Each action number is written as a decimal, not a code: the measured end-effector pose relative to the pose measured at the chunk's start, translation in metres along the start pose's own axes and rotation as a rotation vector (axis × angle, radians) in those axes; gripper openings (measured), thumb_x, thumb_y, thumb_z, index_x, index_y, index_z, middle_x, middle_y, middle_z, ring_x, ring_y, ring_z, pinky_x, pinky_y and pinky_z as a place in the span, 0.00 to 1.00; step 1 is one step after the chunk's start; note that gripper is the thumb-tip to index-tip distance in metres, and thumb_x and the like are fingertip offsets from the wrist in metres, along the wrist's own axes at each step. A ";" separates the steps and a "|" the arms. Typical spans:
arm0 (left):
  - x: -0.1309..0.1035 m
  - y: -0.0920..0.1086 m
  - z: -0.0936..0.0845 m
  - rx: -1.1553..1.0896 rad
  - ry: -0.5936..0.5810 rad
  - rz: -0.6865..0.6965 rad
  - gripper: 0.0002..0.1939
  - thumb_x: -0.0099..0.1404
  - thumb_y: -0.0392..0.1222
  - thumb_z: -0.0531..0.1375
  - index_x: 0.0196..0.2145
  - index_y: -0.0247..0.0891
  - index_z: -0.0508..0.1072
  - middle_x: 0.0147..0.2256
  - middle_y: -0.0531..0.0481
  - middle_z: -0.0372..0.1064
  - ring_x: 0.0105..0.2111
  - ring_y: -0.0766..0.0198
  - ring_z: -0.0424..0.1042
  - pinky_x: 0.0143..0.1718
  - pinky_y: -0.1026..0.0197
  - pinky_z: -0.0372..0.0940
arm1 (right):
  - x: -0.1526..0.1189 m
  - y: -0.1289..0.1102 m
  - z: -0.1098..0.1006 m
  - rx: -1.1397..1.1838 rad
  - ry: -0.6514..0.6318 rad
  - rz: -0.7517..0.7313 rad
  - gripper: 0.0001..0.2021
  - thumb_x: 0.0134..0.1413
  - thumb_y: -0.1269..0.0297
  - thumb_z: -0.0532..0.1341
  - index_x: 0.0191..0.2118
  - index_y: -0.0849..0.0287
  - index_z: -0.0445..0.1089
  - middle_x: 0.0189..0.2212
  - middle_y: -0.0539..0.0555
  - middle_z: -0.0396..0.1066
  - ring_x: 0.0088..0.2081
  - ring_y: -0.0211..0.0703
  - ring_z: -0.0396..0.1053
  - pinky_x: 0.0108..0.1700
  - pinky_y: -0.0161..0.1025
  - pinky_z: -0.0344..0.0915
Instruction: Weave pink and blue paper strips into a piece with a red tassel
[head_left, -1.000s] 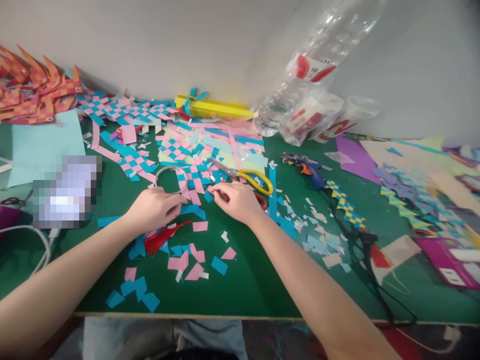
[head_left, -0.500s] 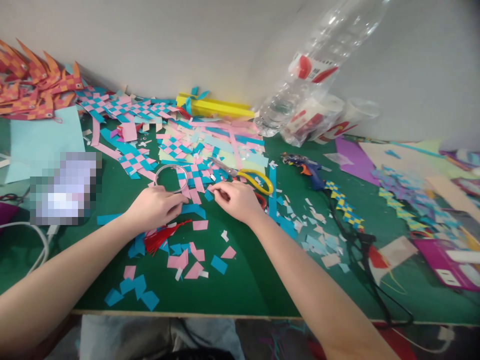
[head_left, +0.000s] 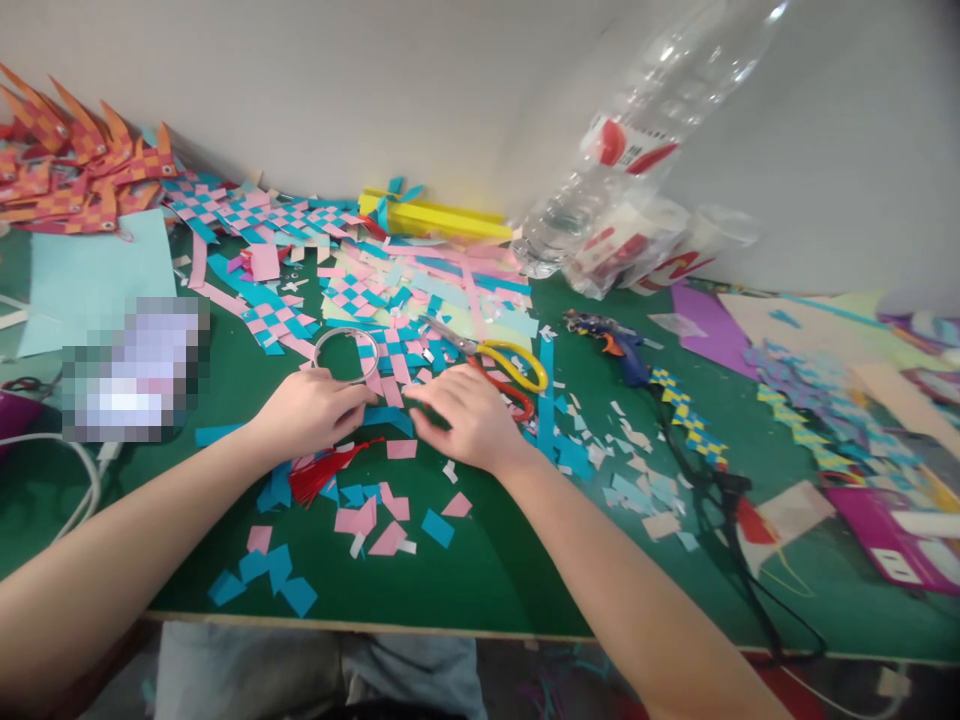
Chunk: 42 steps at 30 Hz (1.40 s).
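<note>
Inside the surface's (head_left: 495,580) front edge, by a blue strip (head_left: 390,418), the left hand (head_left: 311,412) is being held curled, finger grip unclear; the right hand (head_left: 474,418), open-fingered.

On the table (head_left: 480,590), scissors (head_left: 471,348) right of ring (head_left: 318,346), tassel (head_left: 324,475) before both.

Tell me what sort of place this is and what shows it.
Most likely a papercraft worktable, perhaps in a small workshop: woven pink-and-blue paper pieces, scissors lying among the scraps, and what looks like a glue gun to their right.
</note>
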<state>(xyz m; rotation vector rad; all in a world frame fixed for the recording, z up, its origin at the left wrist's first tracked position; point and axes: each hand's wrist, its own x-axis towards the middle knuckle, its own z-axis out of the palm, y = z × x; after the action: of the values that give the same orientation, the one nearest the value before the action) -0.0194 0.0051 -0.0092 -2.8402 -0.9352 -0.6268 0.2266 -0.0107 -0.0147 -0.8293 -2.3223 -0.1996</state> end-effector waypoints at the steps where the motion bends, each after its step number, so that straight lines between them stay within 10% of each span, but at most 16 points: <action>1: 0.000 0.000 0.000 0.004 0.004 -0.003 0.13 0.69 0.37 0.52 0.38 0.40 0.77 0.27 0.53 0.77 0.22 0.68 0.69 0.29 0.63 0.64 | 0.001 -0.003 0.000 0.037 -0.063 -0.027 0.09 0.62 0.65 0.57 0.43 0.59 0.72 0.36 0.54 0.78 0.39 0.43 0.72 0.44 0.42 0.65; 9: -0.001 0.000 0.002 0.000 0.023 0.001 0.13 0.68 0.35 0.52 0.38 0.40 0.76 0.26 0.54 0.76 0.22 0.67 0.69 0.28 0.62 0.63 | 0.001 -0.004 0.005 0.177 -0.258 0.050 0.15 0.63 0.56 0.56 0.48 0.59 0.72 0.45 0.58 0.75 0.47 0.49 0.70 0.50 0.49 0.65; 22: 0.008 0.006 -0.010 0.042 0.179 -0.001 0.11 0.70 0.37 0.53 0.42 0.35 0.74 0.36 0.47 0.77 0.36 0.62 0.75 0.37 0.60 0.64 | 0.000 -0.003 0.006 0.350 0.088 0.307 0.04 0.61 0.67 0.57 0.36 0.55 0.68 0.36 0.56 0.74 0.41 0.44 0.72 0.46 0.45 0.70; 42: 0.004 0.002 -0.008 0.001 0.125 0.049 0.13 0.72 0.34 0.52 0.49 0.40 0.71 0.32 0.52 0.77 0.29 0.67 0.73 0.43 0.58 0.61 | 0.002 -0.002 0.006 0.375 0.005 0.299 0.05 0.61 0.66 0.57 0.40 0.54 0.70 0.40 0.54 0.77 0.45 0.45 0.73 0.52 0.51 0.67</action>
<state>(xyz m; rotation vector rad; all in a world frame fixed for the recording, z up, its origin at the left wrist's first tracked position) -0.0178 0.0040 0.0002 -2.7757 -0.8431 -0.7875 0.2213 -0.0090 -0.0184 -0.9609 -2.1035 0.3514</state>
